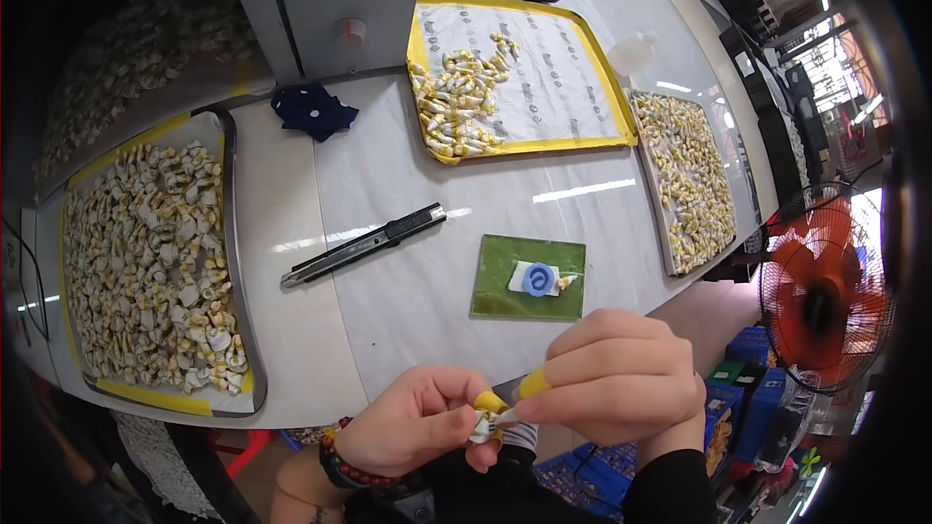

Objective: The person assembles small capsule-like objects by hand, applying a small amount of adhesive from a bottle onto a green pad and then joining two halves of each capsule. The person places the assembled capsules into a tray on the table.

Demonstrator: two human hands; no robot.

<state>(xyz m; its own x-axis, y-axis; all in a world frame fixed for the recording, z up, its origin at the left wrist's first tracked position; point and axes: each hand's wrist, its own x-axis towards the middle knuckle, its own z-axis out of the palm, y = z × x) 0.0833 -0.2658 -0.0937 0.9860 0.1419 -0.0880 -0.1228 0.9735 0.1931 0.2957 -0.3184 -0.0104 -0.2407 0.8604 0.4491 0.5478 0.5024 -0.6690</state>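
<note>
Got a small white-and-yellow piece pinched in the left grip, lower middle of the frame. Also pinching a thin pale bit against it with the right grip; can't tell whether separate or part of the same piece. Wearing yellow wraps on fingertips of both. Just above, on the pale tabletop: a green mat with a blue ring on it, then a black utility knife at frame center-left. Farther out, three trays full of similar pieces: heaped left tray, part-filled upper-middle tray, crowded right tray. Plus an orange-bladed fan, far right.
</note>
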